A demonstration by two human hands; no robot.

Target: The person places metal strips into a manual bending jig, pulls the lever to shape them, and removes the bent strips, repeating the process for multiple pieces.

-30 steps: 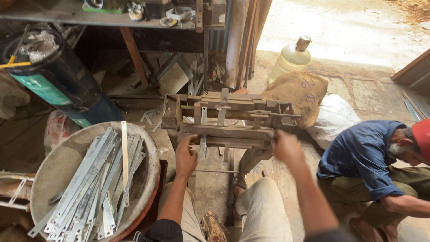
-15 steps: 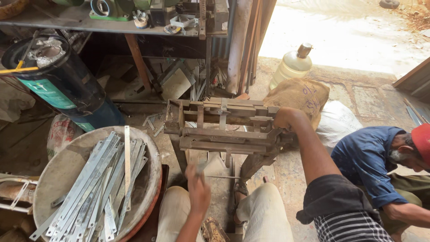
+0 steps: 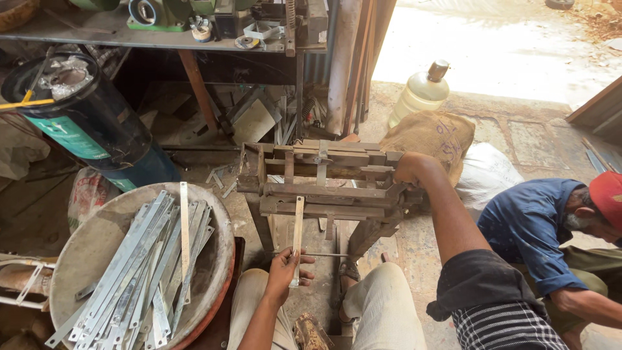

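Metal strip [image 3: 297,233] in left hand [image 3: 285,272]

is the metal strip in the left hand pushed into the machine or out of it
In: the flat pale metal strip stands upright, its top end inside the rusty iron press frame, its bottom pinched by the left hand.

One rusty metal press frame [image 3: 327,181] stands at the centre; one flat metal strip [image 3: 297,233] hangs from it toward 6 o'clock; one round pan [image 3: 97,240] at 8 o'clock holds many such strips, too many to count; one dark drum [image 3: 97,123] at 10 o'clock; one plastic jug [image 3: 421,94] and one burlap sack [image 3: 437,136] at 1 o'clock; one co-worker [image 3: 538,227] at 3 o'clock.
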